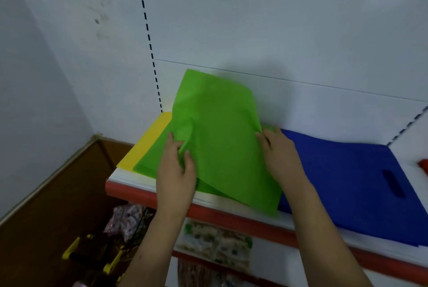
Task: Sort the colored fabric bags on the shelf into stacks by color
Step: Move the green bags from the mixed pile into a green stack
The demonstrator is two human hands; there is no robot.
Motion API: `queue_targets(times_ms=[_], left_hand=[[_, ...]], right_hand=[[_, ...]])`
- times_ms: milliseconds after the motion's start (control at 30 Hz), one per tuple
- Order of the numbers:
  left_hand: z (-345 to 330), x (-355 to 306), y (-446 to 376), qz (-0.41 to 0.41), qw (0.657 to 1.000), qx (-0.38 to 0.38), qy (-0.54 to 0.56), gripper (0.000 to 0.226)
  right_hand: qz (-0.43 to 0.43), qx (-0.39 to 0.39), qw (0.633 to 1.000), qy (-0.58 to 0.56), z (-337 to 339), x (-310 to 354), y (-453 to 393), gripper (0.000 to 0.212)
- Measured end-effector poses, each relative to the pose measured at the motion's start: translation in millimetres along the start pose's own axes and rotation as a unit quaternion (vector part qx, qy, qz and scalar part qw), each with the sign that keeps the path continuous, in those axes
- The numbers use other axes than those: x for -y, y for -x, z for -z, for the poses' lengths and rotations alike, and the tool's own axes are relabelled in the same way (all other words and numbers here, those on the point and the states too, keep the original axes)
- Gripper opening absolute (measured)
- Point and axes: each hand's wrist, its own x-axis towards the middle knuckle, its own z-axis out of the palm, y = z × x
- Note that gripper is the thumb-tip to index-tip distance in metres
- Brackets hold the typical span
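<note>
A green fabric bag (220,129) is lifted at a slant above the white shelf (324,110), its far end raised. My left hand (176,168) pinches its left edge, bunching the cloth. My right hand (280,154) grips its right edge. More green fabric (148,166) lies flat underneath. A yellow bag (143,143) lies at the shelf's left end, partly covered by the green. A blue bag (352,177) with a cut-out handle lies flat to the right.
The shelf has a red front edge (231,217). A red item (423,166) peeks in at the far right. Packaged goods (215,242) sit on the shelf below. A wall and brown floor (46,217) lie to the left.
</note>
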Motion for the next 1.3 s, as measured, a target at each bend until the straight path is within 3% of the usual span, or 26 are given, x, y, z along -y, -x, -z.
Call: queue_targets(times_ms=[133, 200, 333, 500, 567, 667, 733, 767, 867, 967, 1300], left_hand=[[-9.4, -40.2, 4.4, 0.095, 0.958, 0.071, 0.262, 0.040], [-22.1, -57.8, 13.4, 0.108, 0.937, 0.100, 0.318, 0.045], [-58.8, -103.9, 51.6, 0.076, 0.928, 0.159, 0.329, 0.050], [-131.9, -165.9, 125.2, 0.040, 0.928, 0.237, 0.286, 0.039], [-168.1, -199.5, 164.2, 0.032, 0.921, 0.268, 0.280, 0.030], [-221.1, -245.7, 229.7, -0.001, 0.916, 0.301, 0.267, 0.041], [-254.9, -272.2, 271.4, -0.054, 0.914, 0.318, 0.246, 0.017], [-270.2, -285.0, 290.2, -0.090, 0.914, 0.322, 0.231, 0.016], [-320.3, -318.9, 338.5, -0.196, 0.903, 0.337, 0.183, 0.033], [-369.2, -352.2, 379.6, -0.257, 0.884, 0.363, 0.144, 0.035], [-536.5, -426.1, 451.5, -0.257, 0.878, 0.374, 0.151, 0.020]], right_hand=[[-0.050, -0.014, 0.984, -0.173, 57.1, -3.0, 32.2, 0.019], [-0.084, -0.036, 0.957, -0.277, 87.4, -20.7, 50.2, 0.033], [-0.158, -0.136, 0.904, -0.374, 153.5, -57.4, 94.1, 0.056], [-0.216, -0.246, 0.835, -0.443, 244.8, -128.6, 160.0, 0.028], [-0.208, -0.323, 0.818, -0.428, 288.1, -166.6, 195.7, 0.017], [-0.212, -0.396, 0.832, -0.327, 356.4, -224.7, 258.1, 0.028], [-0.220, -0.427, 0.843, -0.244, 398.8, -265.0, 299.7, 0.033], [-0.226, -0.441, 0.841, -0.215, 418.1, -283.4, 318.3, 0.034], [-0.247, -0.480, 0.828, -0.150, 470.6, -335.8, 367.7, 0.034], [-0.269, -0.500, 0.820, -0.074, 514.4, -383.9, 407.5, 0.033], [-0.289, -0.528, 0.799, -0.007, 620.5, -535.3, 422.2, 0.035]])
